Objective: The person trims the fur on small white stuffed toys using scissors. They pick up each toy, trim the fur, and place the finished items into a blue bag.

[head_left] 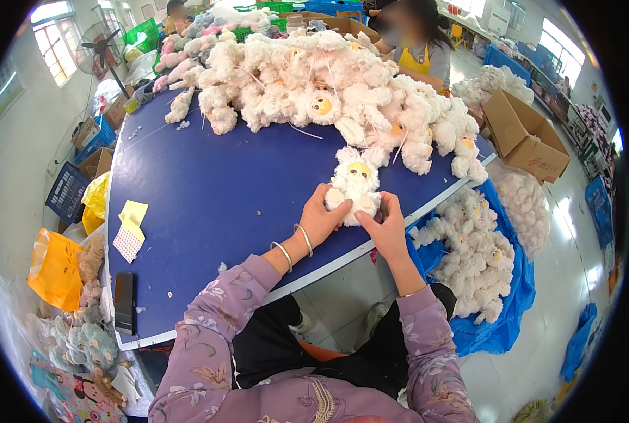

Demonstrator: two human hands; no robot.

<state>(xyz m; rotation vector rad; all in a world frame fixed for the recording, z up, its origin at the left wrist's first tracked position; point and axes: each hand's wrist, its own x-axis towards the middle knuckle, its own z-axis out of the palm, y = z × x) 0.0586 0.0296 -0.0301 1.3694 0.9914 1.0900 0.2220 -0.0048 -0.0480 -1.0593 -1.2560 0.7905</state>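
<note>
A small white plush toy (pixel 356 185) with a yellow face and fluffy ears is held upright near the table's front edge, its face turned up toward me. My left hand (pixel 323 213) closes around its lower left side, thumb across the front by a foot. On its lower right side, my right hand (pixel 387 224) grips it with the thumb on the front. Just beyond it lies a large heap of similar white plush toys (pixel 286 77), some with loose white threads. The blue tabletop (pixel 208 204) stretches under both.
A blue sack (pixel 515 303) full of white plush toys stands on the floor at my right, with an open cardboard box (pixel 526 137) behind it. At the table's left lie a black phone (pixel 125 303) and yellow paper slips (pixel 132 222). Another person (pixel 423 49) is across the heap.
</note>
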